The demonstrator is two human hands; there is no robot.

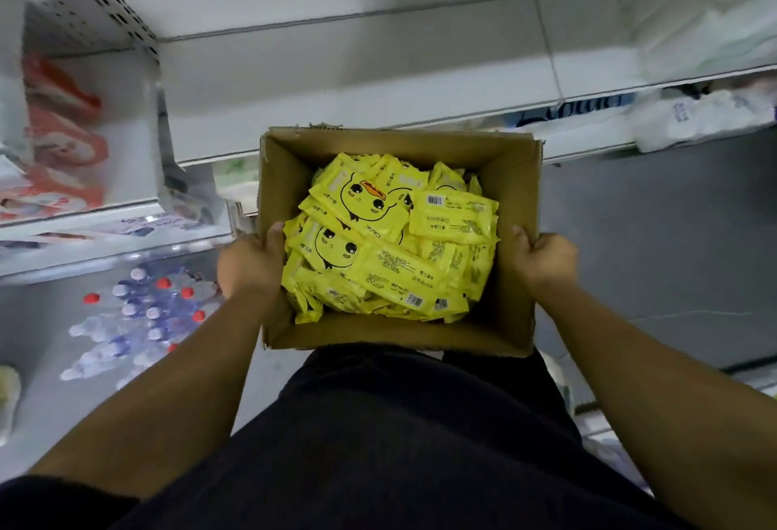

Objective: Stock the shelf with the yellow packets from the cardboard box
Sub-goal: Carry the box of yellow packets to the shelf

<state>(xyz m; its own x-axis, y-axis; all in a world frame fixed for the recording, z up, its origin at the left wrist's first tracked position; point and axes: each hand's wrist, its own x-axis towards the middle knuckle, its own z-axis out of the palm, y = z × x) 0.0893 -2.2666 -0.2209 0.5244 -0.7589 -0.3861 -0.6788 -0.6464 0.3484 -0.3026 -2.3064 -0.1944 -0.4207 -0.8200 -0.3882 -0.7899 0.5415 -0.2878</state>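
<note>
Left hand: fingers curled over the top edge of the left wall of the cardboard box, thumb side inside the box and just beside the packets, the back of the hand outside. The grip is closed on the wall. The forearm runs bare from the lower left up to the box, wrist roughly straight.

Right hand: fingers clenched around the top edge of the right wall, knuckles bunched and turned outward. The grip is closed on the cardboard. The forearm comes up from the lower right, mirroring the other arm.

The box is held between both hands in front of the person's dark-clothed torso, open top facing the camera, its far wall close to the front edge of the white shelf. Whether the box touches the shelf edge cannot be told.

Yellow packets: all inside the box, in a loose heap reaching well up its walls. Some lie face up showing a cartoon chick print; others lie reverse up with barcodes and small text. None sits on the shelf.

The shelf board directly ahead is bare white. Red and white packs fill the bay at left. Clear bottles with red and white caps lie low at left. White wrapped goods sit on a lower shelf at right; their print is blurred.
</note>
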